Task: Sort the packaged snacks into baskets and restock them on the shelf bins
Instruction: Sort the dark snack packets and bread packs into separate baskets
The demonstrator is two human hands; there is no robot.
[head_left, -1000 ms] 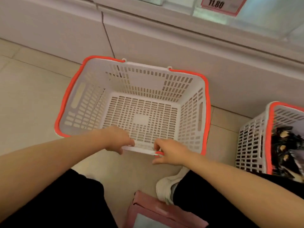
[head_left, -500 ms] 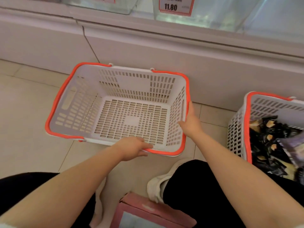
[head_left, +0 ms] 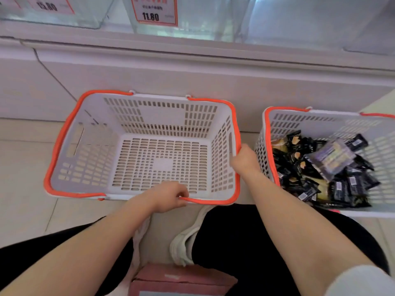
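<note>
Snacks (head_left: 324, 167): dark packets, some with lighter wrappers among them, heaped loose in the right basket (head_left: 263, 150); the pile leans toward its near side.
Right basket: white slatted plastic with an orange rim, on the floor (head_left: 25, 210) just beside the other basket, partly cut off by the frame edge.
Left basket (head_left: 89, 146): same make, white with an orange rim, nothing in it; it sits on the floor in front of me, its far side close against the white base of the shelf (head_left: 192, 82).
My right hand (head_left: 245, 159): my grip is closed round the orange rim on the right side of the left basket, thumb and fingers wrapped over the edge, in the gap between the two baskets.
My left hand (head_left: 168, 197): my grip is curled over the near rim of the left basket, fingers hooked on the orange edge near its middle.
Legs and shoes: I am crouched, dark trousers at both sides, one pale shoe (head_left: 183, 246) between my arms.
Pink box (head_left: 181, 280): at the bottom edge, near my shoe.
Shelf bins (head_left: 213, 18): clear bins above the base, with price tags; one tag (head_left: 154, 11) reads 11.80.
</note>
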